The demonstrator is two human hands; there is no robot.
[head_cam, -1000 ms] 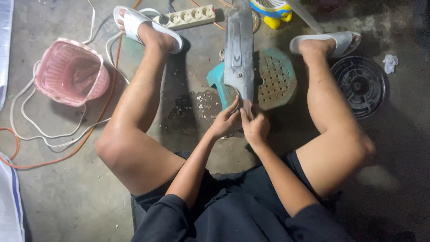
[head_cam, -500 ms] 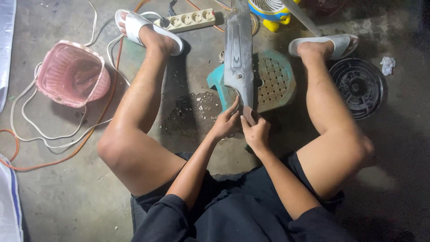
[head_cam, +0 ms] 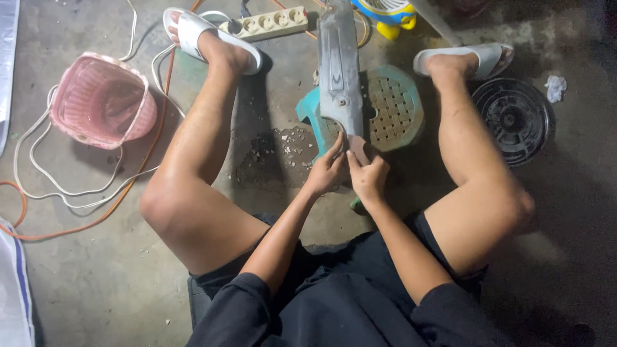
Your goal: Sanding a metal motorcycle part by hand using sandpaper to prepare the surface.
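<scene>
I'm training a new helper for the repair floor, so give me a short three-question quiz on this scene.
1. True or false: both hands, left hand and right hand, grip the near end of the long grey panel.
2. What does the panel rest on? A. pink basket B. teal plastic stool C. power strip
3. Fill in: the round black fan grille lies beside the person's ___ leg.

Key: 1 true; 2 B; 3 right.
</scene>
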